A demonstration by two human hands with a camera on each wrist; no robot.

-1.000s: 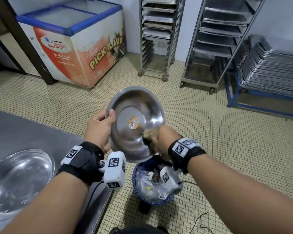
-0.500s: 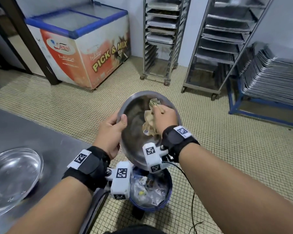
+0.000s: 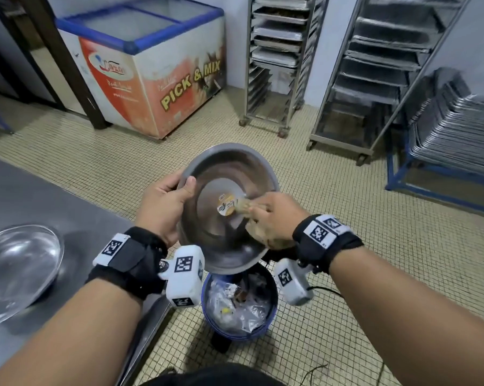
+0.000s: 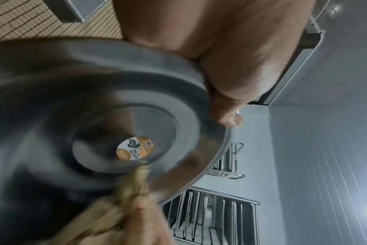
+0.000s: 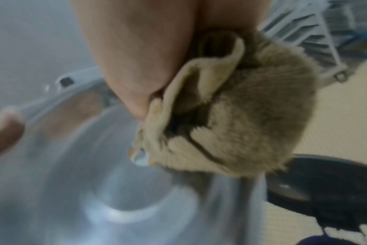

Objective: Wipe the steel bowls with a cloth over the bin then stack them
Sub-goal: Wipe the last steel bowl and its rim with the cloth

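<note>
A round, shallow steel bowl (image 3: pixel 229 207), a paper sticker (image 3: pixel 226 208) at its centre, is tilting over a blue bin (image 3: pixel 239 302) of crumpled rubbish. The left hand (image 3: pixel 162 204) is gripping its rim; the right hand (image 3: pixel 277 215) is clutching a bunched beige cloth (image 3: pixel 245 206) against the inside. Another bowl (image 3: pixel 18 268) is resting on the steel surface (image 3: pixel 40 196).

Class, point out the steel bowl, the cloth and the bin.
Steel bowl (image 3: pixel 221 240), head view, on its inner wall.
Cloth (image 5: pixel 251 126), right wrist view, on its bunched middle.
Bin (image 3: pixel 272 316), head view, on its blue rim.
</note>
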